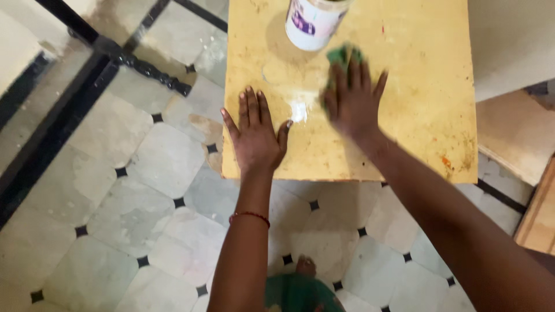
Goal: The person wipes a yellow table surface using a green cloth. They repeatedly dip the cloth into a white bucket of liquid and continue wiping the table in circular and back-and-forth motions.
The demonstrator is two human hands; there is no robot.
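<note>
A yellow square tabletop (416, 115) stands over a tiled floor. My left hand (254, 136) lies flat on its near left part, fingers spread, holding nothing. My right hand (354, 98) presses flat on a green cloth (341, 56) in the middle of the top; only the cloth's far edge shows past my fingers. A wet shiny patch (298, 110) lies between my two hands. A white tub with a purple label (312, 22) stands at the far edge, just beyond the cloth.
The floor (115, 190) has pale octagonal tiles with small black squares and dark border strips at the left. A pale wooden board (514, 130) and another piece of furniture stand at the right. My foot (305, 267) shows below the table.
</note>
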